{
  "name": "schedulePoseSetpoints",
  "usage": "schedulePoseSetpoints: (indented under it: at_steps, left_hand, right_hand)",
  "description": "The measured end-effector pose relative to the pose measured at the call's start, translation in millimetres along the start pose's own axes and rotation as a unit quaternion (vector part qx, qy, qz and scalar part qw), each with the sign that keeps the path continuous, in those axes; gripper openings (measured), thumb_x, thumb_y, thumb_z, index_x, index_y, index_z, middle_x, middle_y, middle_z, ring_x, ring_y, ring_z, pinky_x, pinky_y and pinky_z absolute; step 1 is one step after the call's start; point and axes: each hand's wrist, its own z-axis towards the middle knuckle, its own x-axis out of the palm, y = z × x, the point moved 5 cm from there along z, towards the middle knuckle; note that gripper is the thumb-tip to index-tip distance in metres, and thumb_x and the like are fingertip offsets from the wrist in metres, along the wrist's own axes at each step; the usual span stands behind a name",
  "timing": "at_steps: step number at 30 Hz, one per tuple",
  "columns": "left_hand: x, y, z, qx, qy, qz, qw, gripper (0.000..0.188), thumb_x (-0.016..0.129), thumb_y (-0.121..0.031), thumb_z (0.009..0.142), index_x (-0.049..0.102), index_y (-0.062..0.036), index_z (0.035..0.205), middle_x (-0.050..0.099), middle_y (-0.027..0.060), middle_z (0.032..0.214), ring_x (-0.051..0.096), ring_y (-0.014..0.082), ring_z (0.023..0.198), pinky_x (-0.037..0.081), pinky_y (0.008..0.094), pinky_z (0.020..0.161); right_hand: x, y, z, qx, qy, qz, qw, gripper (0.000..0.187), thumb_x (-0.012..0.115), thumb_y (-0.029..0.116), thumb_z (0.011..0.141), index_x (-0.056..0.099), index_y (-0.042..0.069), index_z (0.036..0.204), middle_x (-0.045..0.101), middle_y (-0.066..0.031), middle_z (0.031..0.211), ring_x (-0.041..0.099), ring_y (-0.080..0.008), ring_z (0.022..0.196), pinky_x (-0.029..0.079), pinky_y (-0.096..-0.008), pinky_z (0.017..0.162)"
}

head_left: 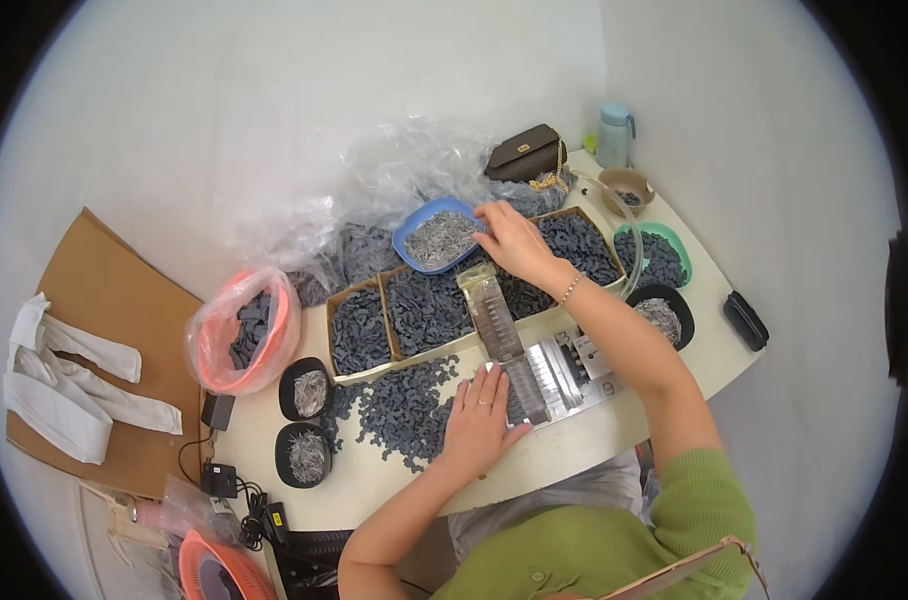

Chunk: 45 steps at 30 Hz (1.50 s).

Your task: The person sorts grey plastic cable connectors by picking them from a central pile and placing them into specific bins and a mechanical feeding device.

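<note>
At the back of the table, my right hand grips the right rim of a blue tray filled with thin metal pins. The tray sits over the back edge of cardboard boxes full of small dark grey parts. My left hand lies flat, fingers stretched out, over loose grey parts on the table. Just right of it is a metal fixture with a ridged block. A clear-topped strip holding a row of pieces runs from the boxes down along the fixture's left side.
Two black bowls of pins stand left; another black bowl and a green tray are right. A pink basket holds grey parts. A handbag, a bottle and a black case rest near the edges.
</note>
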Motion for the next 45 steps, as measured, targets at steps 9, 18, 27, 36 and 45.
schedulePoseSetpoints:
  at_steps: [9, 18, 27, 36, 45]
  left_hand:
    - [-18, 35, -21, -0.044, -0.05, -0.044, 0.997, 0.039, 0.07, -0.019, 0.078, 0.06, -0.0032, 0.112, 0.054, 0.0161, 0.124, 0.048, 0.0359, 0.121, 0.036, 0.0478, 0.102]
    - [-20, 20, -33, 0.078, -0.051, -0.028, 0.995, 0.026, 0.071, -0.014, 0.075, 0.065, -0.0052, 0.098, 0.061, 0.0126, 0.112, 0.056, 0.0325, 0.112, 0.044, 0.044, 0.095]
    - [-38, 32, -17, 0.004, -0.113, -0.039, 0.993, 0.022, 0.072, -0.01, 0.073, 0.064, -0.0052, 0.094, 0.06, 0.012, 0.11, 0.056, 0.0331, 0.11, 0.042, 0.0466, 0.094]
    - [-19, 6, -22, 0.075, -0.099, -0.074, 0.99, 0.031, 0.069, -0.008, 0.075, 0.065, 0.0, 0.105, 0.061, 0.0159, 0.116, 0.059, 0.033, 0.108, 0.049, 0.0398, 0.09]
    - [-8, -35, 5, 0.081, -0.043, 0.119, 0.989, 0.02, 0.06, -0.007, 0.069, 0.063, 0.0064, 0.084, 0.066, 0.0249, 0.096, 0.065, 0.0343, 0.091, 0.055, 0.038, 0.075]
  right_hand:
    - [-40, 62, -55, -0.086, 0.113, -0.01, 0.99, 0.037, 0.066, 0.028, 0.082, 0.057, 0.008, 0.112, 0.059, -0.0115, 0.076, 0.055, -0.0321, 0.074, 0.044, -0.0433, 0.067]
    - [-79, 136, -204, -0.323, 0.238, -0.127, 0.907, 0.03, 0.062, 0.024, 0.08, 0.06, 0.005, 0.103, 0.062, -0.0124, 0.104, 0.057, -0.0214, 0.102, 0.048, -0.029, 0.08]
    - [-70, 144, -209, -0.329, 0.254, -0.16, 0.895, 0.032, 0.063, 0.025, 0.077, 0.059, 0.005, 0.102, 0.061, -0.0152, 0.104, 0.056, -0.0218, 0.1, 0.048, -0.0312, 0.082]
    - [-62, 90, -132, -0.195, 0.177, -0.125, 0.957, 0.024, 0.063, 0.018, 0.078, 0.062, 0.011, 0.102, 0.065, -0.0067, 0.095, 0.062, -0.0222, 0.081, 0.048, -0.0336, 0.068]
    - [-18, 4, -56, 0.122, 0.251, 0.097, 0.955, 0.043, 0.058, 0.012, 0.088, 0.047, 0.006, 0.129, 0.062, -0.0211, 0.111, 0.062, -0.0336, 0.098, 0.05, -0.0407, 0.084]
